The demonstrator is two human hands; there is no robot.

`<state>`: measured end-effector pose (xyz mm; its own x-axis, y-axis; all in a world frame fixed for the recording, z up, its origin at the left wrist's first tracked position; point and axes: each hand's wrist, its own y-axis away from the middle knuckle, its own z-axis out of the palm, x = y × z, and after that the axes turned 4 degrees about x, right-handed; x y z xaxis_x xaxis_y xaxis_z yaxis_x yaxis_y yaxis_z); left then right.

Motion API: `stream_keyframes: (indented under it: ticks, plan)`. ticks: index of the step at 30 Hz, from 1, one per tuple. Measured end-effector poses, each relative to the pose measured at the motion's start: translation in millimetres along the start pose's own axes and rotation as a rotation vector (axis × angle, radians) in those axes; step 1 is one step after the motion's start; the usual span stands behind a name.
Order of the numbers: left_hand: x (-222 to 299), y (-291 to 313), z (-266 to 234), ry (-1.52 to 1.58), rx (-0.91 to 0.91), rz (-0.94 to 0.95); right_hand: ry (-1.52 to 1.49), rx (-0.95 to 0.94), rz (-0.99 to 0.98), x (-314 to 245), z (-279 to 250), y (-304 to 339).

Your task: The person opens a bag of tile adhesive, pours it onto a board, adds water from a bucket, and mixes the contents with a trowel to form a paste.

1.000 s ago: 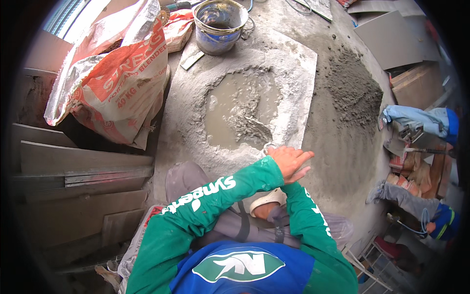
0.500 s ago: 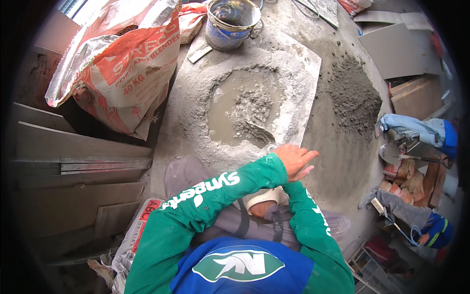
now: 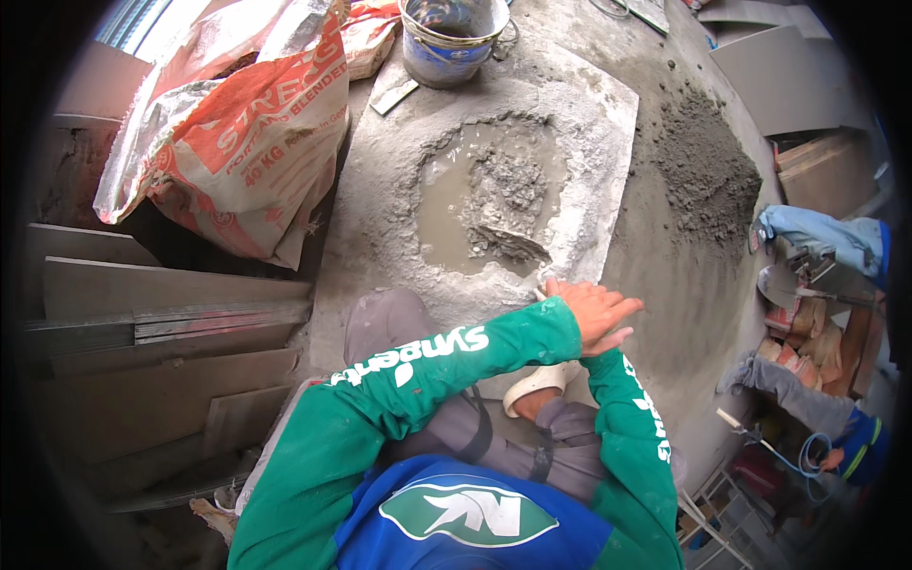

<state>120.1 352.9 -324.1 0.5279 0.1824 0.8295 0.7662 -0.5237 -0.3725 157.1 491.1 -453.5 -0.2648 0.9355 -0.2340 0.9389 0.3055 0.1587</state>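
Note:
My left arm crosses in front of me. My left hand, fingers stretched toward the right, lies over my right wrist. Mostly hidden under it, my right hand shows only a small part beyond the left cuff, at the pale handle end of a trowel. The trowel's blade lies at the near edge of a wet grey cement mix. Murky water stands around the lumpy middle of the mix, inside a ring of pale dry powder on a flat board.
An open cement sack stands at left, above stacked boards. A dirty blue bucket sits at the back beside a small flat piece. Damp sand is heaped at right. Two people work at far right, near a shovel.
The view has shifted slightly, so the mix and board appear farther right and up. My crossed hands have moved slightly right, and more of the pale handle shows.

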Motion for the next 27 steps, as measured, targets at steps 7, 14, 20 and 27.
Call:
stream_keyframes:
  ticks: [7, 14, 20, 27]
  plan:
    - [18.5, -13.3, 28.0, 0.041, -0.056, 0.010, 0.133, -0.187, 0.172, -20.9, 19.4, -67.0]
    - [32.2, 2.1, 31.3, -0.312, 0.051, 0.016, -0.011, -0.135, 0.032, 17.5, -30.9, -16.4]
    - [89.9, 10.4, 20.8, -0.432, 0.038, -0.134, 0.120, -0.221, -0.436, 48.2, -28.8, -37.6]
    - [157.3, 28.2, -12.4, -0.693, 0.009, -0.330, 0.078, -0.183, -0.236, 29.8, -16.9, -82.1]
